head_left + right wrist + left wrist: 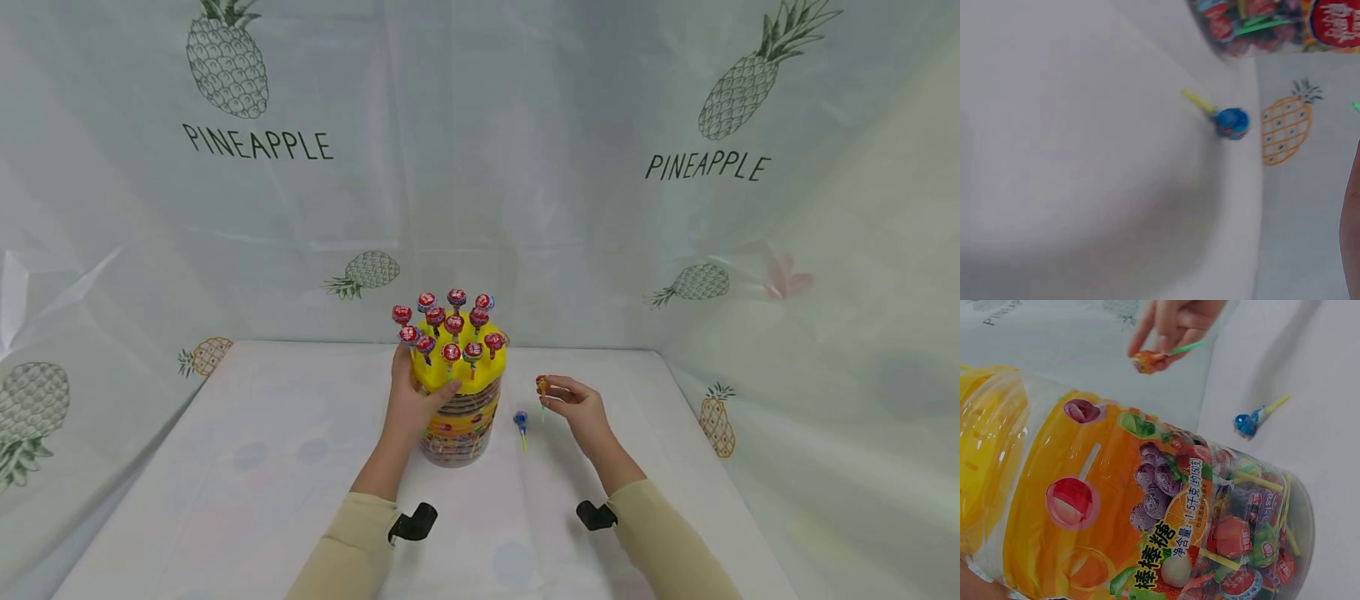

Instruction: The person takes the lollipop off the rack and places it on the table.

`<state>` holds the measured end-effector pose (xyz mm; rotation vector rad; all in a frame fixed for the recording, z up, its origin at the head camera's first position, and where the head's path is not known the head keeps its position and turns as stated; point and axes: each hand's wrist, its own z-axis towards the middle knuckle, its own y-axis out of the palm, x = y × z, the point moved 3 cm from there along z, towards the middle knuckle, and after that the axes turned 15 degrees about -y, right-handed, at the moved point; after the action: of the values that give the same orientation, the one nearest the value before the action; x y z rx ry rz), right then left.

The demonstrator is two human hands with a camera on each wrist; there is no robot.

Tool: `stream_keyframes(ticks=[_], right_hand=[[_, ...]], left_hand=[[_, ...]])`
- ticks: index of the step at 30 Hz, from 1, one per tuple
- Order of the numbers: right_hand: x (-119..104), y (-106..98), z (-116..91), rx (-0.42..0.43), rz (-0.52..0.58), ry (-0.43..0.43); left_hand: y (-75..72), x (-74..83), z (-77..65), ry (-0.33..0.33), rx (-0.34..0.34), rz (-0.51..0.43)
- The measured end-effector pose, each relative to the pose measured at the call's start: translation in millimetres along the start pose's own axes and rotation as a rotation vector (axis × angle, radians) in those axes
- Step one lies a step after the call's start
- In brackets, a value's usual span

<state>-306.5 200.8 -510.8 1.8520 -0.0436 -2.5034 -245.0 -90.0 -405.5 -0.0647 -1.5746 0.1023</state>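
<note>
A clear jar (459,427) with a yellow lid (431,375) stands on the table, a ring of red-wrapped lollipops (453,325) sticking up from its top. My left hand (409,407) grips its upper side, the thumb across the front below the lid. To the right of the jar, my right hand (581,410) pinches an orange-wrapped lollipop (1146,361) with a green stick, held above the table. Between jar and right hand lies a blue-wrapped lollipop (521,418) with a yellow stick. Through the jar's wall, more lollipops (1235,537) show at the bottom in the left wrist view.
The white table (300,500) meets a pale curtain (525,208) printed with pineapples, close behind the jar. More of the curtain hangs along the left and right sides. A black wrist strap piece (414,523) sits at each cuff.
</note>
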Motion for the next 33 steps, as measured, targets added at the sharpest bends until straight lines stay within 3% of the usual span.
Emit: stream_keyframes(ticks=[11, 18, 22, 29, 33], right_hand=[[41, -12, -9, -0.059, -0.107, 0.1], [61, -18, -9, -0.138, -0.331, 0.132], [69, -19, -7, -0.19, -0.394, 0.112], [72, -17, -3, -0.21, -0.452, 0.101], [72, -16, -1, -0.223, -0.464, 0.088]], left_hand=[[-0.7, 0.4, -0.8, -0.007, 0.003, 0.008], [-0.8, 0.2, -1.0, -0.015, 0.002, 0.007], [-1.1, -1.4, -0.1, -0.022, 0.004, 0.007], [0.1, -30.5, 21.3, -0.012, 0.013, -0.016], [1.2, -34.4, 22.9, 0.019, 0.03, -0.023]])
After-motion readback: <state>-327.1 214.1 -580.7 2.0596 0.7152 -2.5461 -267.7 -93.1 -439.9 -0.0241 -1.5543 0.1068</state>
